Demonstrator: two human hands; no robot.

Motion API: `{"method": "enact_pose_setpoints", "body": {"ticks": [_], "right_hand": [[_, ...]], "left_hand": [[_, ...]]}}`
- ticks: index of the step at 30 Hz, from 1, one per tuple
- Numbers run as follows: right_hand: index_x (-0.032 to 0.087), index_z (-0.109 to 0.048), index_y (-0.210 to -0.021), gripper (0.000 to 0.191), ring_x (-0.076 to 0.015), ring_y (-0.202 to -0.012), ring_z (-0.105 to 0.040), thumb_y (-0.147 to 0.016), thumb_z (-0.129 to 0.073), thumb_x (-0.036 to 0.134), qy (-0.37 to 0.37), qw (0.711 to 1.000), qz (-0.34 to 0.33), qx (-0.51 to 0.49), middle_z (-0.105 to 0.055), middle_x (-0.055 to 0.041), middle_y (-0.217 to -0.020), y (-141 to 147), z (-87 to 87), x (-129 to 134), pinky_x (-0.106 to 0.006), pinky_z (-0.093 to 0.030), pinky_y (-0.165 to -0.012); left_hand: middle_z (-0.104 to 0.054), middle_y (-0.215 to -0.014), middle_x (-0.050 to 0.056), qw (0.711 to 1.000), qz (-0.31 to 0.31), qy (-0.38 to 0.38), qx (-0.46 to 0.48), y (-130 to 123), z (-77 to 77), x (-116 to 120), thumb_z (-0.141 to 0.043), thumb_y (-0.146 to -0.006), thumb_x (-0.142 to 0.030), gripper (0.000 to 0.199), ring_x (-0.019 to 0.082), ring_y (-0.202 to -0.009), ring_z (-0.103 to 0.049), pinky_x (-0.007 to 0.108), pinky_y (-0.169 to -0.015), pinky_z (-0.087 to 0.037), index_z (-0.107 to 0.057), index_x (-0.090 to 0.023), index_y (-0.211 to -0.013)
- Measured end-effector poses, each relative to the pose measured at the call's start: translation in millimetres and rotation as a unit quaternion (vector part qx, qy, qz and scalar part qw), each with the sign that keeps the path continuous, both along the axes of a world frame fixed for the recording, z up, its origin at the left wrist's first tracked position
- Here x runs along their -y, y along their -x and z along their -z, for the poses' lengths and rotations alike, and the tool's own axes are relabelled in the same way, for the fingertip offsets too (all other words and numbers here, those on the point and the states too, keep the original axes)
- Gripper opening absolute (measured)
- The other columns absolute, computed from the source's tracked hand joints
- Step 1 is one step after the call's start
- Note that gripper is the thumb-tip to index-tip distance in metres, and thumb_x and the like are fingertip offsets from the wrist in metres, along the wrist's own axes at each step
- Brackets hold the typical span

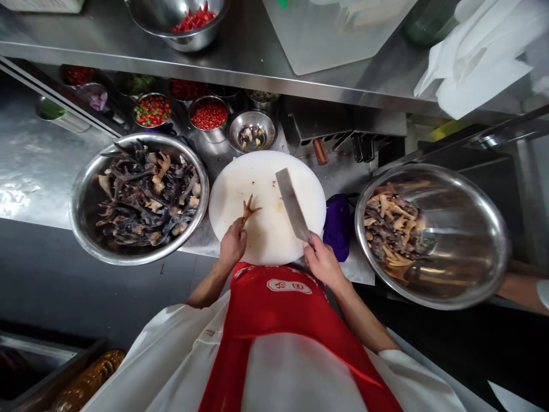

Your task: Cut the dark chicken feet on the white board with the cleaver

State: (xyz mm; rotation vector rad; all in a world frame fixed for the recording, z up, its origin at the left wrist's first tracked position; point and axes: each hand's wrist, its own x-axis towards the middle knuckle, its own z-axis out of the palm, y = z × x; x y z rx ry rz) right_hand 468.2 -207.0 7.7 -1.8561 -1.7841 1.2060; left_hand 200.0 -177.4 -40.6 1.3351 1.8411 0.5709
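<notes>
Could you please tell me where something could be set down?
The white board has bare patches at its left edge, beside the bowl of dark feet, and right of the cleaver in the right hand. The left hand holds a foot between them. It is crowded behind the board: chilli pot, small bowl, knife handles.

The left hand [233, 243] holds a chicken foot [247, 209] on the round white board [229, 183]. The right hand [321, 260] holds a knife [293, 203], its blade over the board. The left bowl [88, 226] has lots of dark feet [148, 197]. The right bowl [463, 229] has pale and dark bits [392, 223]. Another person's arm [521, 290] is beside it.
</notes>
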Motion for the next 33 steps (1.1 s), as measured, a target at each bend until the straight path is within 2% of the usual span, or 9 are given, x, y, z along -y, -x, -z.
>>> {"method": "enact_pose_setpoints", "body": {"ticks": [3,6,8,12,17,23,30,33], "right_hand": [[0.019,-0.057,-0.105,0.031,-0.019,-0.067,-0.062,-0.097,-0.032,0.036,0.033,0.997,-0.068,0.009,-0.064,-0.0019,-0.071,11.1,-7.0,6.5,-0.027,-0.043,-0.065],[0.02,-0.056,-0.095,0.028,-0.0188,-0.073,-0.062,-0.098,-0.031,0.032,0.046,0.989,-0.132,0.055,-0.065,-0.0033,-0.076,15.7,-8.5,7.2,-0.027,-0.04,-0.068],[0.019,-0.056,-0.098,0.028,-0.0192,-0.078,-0.063,-0.098,-0.03,0.029,0.052,0.98,-0.17,0.088,-0.067,-0.0047,-0.083,15.8,-9.3,7.5,-0.028,-0.04,-0.071],[0.016,-0.053,-0.12,0.035,-0.0211,-0.09,-0.064,-0.097,-0.028,0.024,0.068,0.965,-0.219,0.131,-0.069,-0.0097,-0.103,17.7,-12.3,10.3,-0.029,-0.04,-0.078],[0.013,-0.039,-0.141,0.047,-0.0234,-0.101,-0.063,-0.096,-0.03,0.024,0.096,0.95,-0.236,0.178,-0.064,-0.0148,-0.12,23.5,-16.5,15.7,-0.031,-0.041,-0.086],[0.016,-0.037,-0.143,0.047,-0.0235,-0.1,-0.063,-0.097,-0.029,0.024,0.115,0.945,-0.239,0.19,-0.063,-0.0142,-0.12,23.7,-21.2,19.6,-0.031,-0.042,-0.084],[0.017,-0.037,-0.14,0.047,-0.0252,-0.092,-0.066,-0.093,-0.03,0.016,0.133,0.937,-0.236,0.219,-0.066,-0.0146,-0.11,34.1,-26.4,20.3,-0.032,-0.043,-0.076],[0.017,-0.035,-0.14,0.05,-0.0267,-0.092,-0.066,-0.091,-0.03,0.012,0.124,0.935,-0.243,0.227,-0.065,-0.0158,-0.111,35.5,-27.4,22.0,-0.034,-0.044,-0.076]], "left_hand": [[-0.069,-0.097,0.009,0.998,0.033,0.048,-0.017,0.3,4.7,-1.9,-0.044,-0.089,-0.032,0.04,0.021,-0.084,-0.063,0.029,-0.073,-0.045,-0.056,-0.019,-0.125],[-0.07,-0.09,0.009,0.998,0.038,0.058,-0.002,1.6,11.6,-4.3,-0.042,-0.091,-0.042,0.04,0.019,-0.081,-0.063,0.027,-0.071,-0.044,-0.063,-0.015,-0.112],[-0.07,-0.089,0.009,0.998,0.043,0.055,0.005,2.4,15.1,-5.6,-0.041,-0.092,-0.044,0.042,0.019,-0.08,-0.063,0.026,-0.07,-0.044,-0.065,-0.014,-0.108],[-0.069,-0.083,0.007,0.996,0.065,0.055,0.004,2.2,15.7,-7.8,-0.04,-0.093,-0.044,0.043,0.017,-0.075,-0.061,0.025,-0.067,-0.041,-0.067,-0.014,-0.105],[-0.065,-0.073,0.005,0.994,0.081,0.068,-0.021,-3.6,10.2,-7.8,-0.037,-0.094,-0.044,0.042,0.017,-0.068,-0.059,0.025,-0.061,-0.036,-0.066,-0.016,-0.104],[-0.066,-0.075,0.006,0.991,0.099,0.071,-0.054,-12.7,6.3,-4.5,-0.033,-0.096,-0.038,0.037,0.019,-0.069,-0.061,0.026,-0.061,-0.036,-0.064,-0.018,-0.104],[-0.07,-0.098,0.013,0.985,0.103,0.115,-0.075,-29.9,5.5,1.5,-0.029,-0.097,-0.036,0.044,0.025,-0.086,-0.066,0.031,-0.071,-0.043,-0.046,-0.017,-0.132],[-0.071,-0.099,0.014,0.978,0.123,0.133,-0.106,-38.1,5.4,1.3,-0.026,-0.097,-0.038,0.048,0.027,-0.086,-0.067,0.032,-0.07,-0.043,-0.038,-0.018,-0.139]]}}
